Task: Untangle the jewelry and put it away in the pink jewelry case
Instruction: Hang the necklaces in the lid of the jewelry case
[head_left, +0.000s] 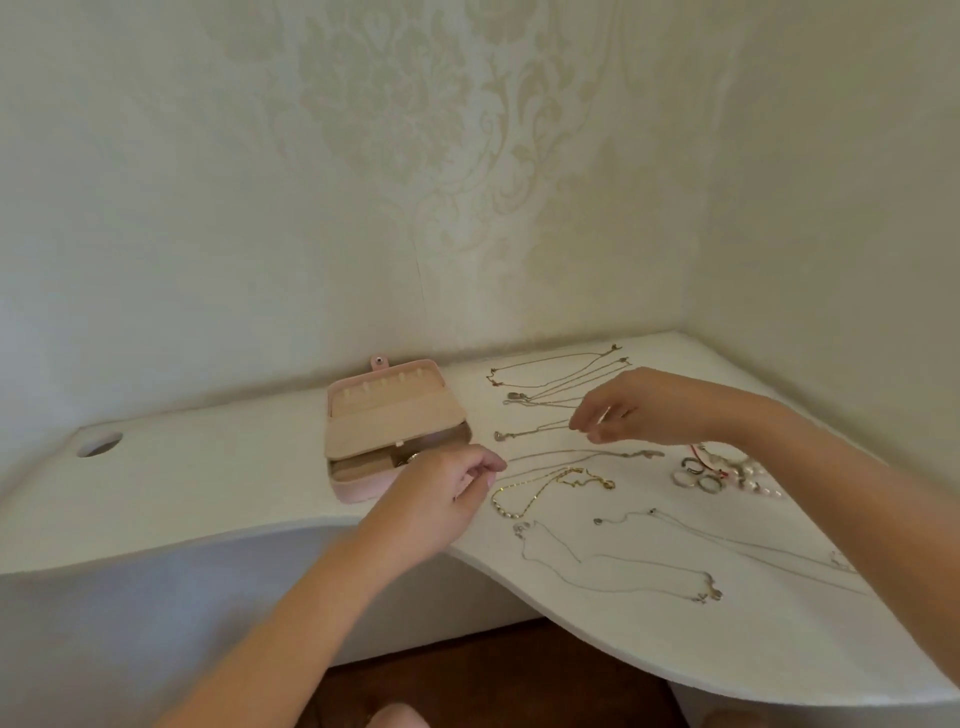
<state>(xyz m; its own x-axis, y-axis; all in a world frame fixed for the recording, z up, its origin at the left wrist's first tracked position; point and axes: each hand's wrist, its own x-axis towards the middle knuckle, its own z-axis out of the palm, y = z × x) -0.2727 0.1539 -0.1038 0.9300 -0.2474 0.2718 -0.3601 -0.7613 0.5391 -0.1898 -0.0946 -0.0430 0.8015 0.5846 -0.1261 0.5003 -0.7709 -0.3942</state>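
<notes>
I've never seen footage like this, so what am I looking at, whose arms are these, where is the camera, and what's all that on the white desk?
There is no machine here: these are a person's two bare hands, filmed by one wide camera worn on the head, looking down. On the curved white desk sits an open pink jewelry case, with thin chains laid out beside it, a gold chain and a cluster of silver rings. The right hand pinches a thin silver chain. The left hand has curled fingers near another chain's end; whether it holds anything is unclear.
</notes>
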